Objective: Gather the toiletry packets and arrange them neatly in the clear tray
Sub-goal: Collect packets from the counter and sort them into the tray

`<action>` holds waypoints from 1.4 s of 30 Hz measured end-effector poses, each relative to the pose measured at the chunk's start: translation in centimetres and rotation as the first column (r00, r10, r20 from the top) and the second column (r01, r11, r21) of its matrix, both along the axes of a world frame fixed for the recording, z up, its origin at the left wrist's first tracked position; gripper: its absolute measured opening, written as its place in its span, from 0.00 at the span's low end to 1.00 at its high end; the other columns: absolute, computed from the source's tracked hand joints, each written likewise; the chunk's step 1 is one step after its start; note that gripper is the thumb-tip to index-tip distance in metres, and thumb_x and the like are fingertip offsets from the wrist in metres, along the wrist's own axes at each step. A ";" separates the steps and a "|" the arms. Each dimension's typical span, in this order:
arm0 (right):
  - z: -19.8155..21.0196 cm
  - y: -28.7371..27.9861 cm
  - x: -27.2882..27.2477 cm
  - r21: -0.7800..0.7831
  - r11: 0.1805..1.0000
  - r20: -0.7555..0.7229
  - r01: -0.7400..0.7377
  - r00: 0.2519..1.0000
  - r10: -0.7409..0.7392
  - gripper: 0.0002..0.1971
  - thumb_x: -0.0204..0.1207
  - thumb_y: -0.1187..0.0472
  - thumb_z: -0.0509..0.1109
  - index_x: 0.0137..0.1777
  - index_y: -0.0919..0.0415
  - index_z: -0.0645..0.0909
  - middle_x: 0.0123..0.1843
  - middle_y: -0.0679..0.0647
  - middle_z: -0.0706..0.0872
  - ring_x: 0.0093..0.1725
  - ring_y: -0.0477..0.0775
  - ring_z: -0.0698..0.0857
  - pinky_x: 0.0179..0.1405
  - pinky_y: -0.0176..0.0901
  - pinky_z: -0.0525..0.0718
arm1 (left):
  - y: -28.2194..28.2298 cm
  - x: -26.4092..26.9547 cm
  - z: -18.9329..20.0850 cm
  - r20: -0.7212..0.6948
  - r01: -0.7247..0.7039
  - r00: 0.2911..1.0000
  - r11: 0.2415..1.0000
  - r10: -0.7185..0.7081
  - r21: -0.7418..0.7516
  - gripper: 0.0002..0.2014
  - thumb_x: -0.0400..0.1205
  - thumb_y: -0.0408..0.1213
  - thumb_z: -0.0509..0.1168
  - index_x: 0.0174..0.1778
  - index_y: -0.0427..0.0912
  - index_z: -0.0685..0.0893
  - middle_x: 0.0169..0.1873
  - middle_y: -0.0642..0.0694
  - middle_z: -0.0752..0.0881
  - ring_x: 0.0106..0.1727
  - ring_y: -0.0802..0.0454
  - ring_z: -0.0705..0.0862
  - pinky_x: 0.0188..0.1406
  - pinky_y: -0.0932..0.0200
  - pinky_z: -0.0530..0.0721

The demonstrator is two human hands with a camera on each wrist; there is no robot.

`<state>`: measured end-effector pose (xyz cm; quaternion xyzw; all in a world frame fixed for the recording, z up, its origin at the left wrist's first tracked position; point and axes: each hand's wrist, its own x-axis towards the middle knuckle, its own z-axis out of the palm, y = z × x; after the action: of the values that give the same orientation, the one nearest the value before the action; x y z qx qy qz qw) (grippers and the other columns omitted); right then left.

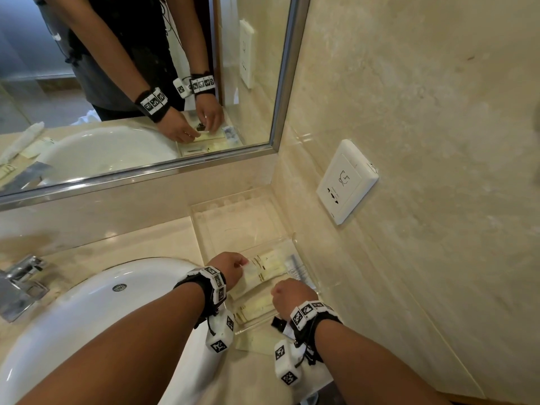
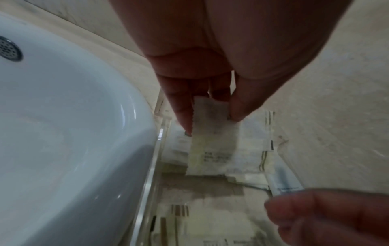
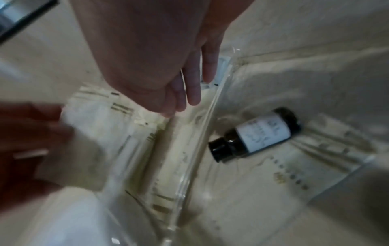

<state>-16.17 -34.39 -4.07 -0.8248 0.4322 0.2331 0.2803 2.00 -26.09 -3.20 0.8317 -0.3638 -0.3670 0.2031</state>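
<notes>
Left hand (image 2: 202,69) pinches a packet (image 2: 212,139) over the tray (image 1: 204,232), right hand (image 1: 292,299) curled, apparently empty; lower flat, edges squared to laid packets (image 1: 271,267).

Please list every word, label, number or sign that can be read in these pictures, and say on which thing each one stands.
No text can be read as words.
Packet pinched by the left hand: dark print, blurred.
Bottle label: print, blurred.
Wall socket: a drawn symbol and small marks, too small.
Wristbands: black-and-white square code markers, no letters.
Packets in the tray: stripes, print unreadable.
</notes>
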 end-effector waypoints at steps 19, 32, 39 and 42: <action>-2.0 -5.6 1.9 0.071 0.838 0.296 0.542 0.790 -0.536 0.20 0.87 0.60 0.57 0.76 0.53 0.77 0.71 0.55 0.84 0.65 0.59 0.84 0.54 0.41 0.77 | -1.8 -0.8 -2.2 0.011 0.091 0.995 0.965 -0.097 0.245 0.17 0.80 0.39 0.64 0.65 0.51 0.84 0.66 0.49 0.84 0.66 0.48 0.82 0.66 0.59 0.78; -2.7 -6.1 2.7 -0.005 0.948 0.146 0.319 0.938 -0.315 0.24 0.86 0.54 0.57 0.82 0.52 0.70 0.79 0.56 0.75 0.75 0.58 0.78 0.71 0.48 0.76 | -2.8 -1.3 -2.0 0.003 0.261 0.960 0.898 -0.281 0.355 0.29 0.82 0.43 0.59 0.80 0.65 0.64 0.79 0.51 0.72 0.74 0.46 0.77 0.69 0.58 0.75; -2.4 -5.5 2.5 -0.076 0.933 0.213 0.351 0.920 -0.329 0.25 0.83 0.57 0.61 0.80 0.49 0.68 0.74 0.54 0.74 0.67 0.57 0.81 0.62 0.48 0.82 | -2.9 -1.8 -1.4 0.021 0.341 0.924 0.849 -0.381 0.403 0.34 0.83 0.41 0.59 0.83 0.68 0.55 0.83 0.51 0.64 0.73 0.44 0.78 0.63 0.56 0.79; -2.3 -4.9 1.9 -0.164 0.929 0.259 0.332 0.923 -0.285 0.26 0.82 0.55 0.62 0.81 0.46 0.68 0.77 0.48 0.69 0.67 0.52 0.81 0.63 0.48 0.83 | -3.0 -1.8 -1.4 0.023 0.355 0.917 0.840 -0.398 0.411 0.33 0.82 0.42 0.59 0.82 0.67 0.56 0.83 0.51 0.64 0.74 0.44 0.77 0.64 0.56 0.78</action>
<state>-14.27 -39.32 -6.41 -0.7918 0.5434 0.0430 0.2756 0.24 -29.05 -4.62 0.7860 -0.4481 -0.4208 -0.0663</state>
